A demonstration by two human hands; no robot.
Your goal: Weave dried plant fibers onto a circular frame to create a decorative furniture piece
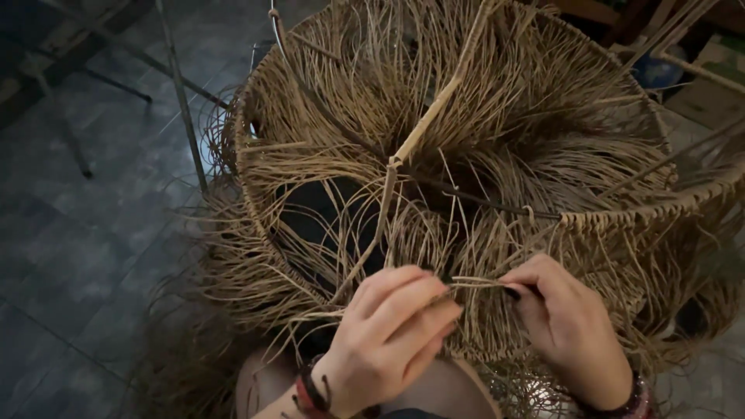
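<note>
Two hands pinching straw fibres at the near rim of a big round woven frame.

Nearest: left hand, fingers curled, pinching a thin bundle of tan fibre strands; dark and red cord bracelets on its wrist. Right hand just beside it, thumb and forefinger pressed on the other end of the same strands, dark nails, beaded band at the wrist. The strands run taut between both hands, against the near edge of the woven frame, a round wire form covered in loose straw, resting over the person's lap. Light wrapped spokes meet at its centre. Left: dark tiled floor, thin metal legs. Far top right: tan cardboard box, partly hidden, markings too blurred to tell.
</note>
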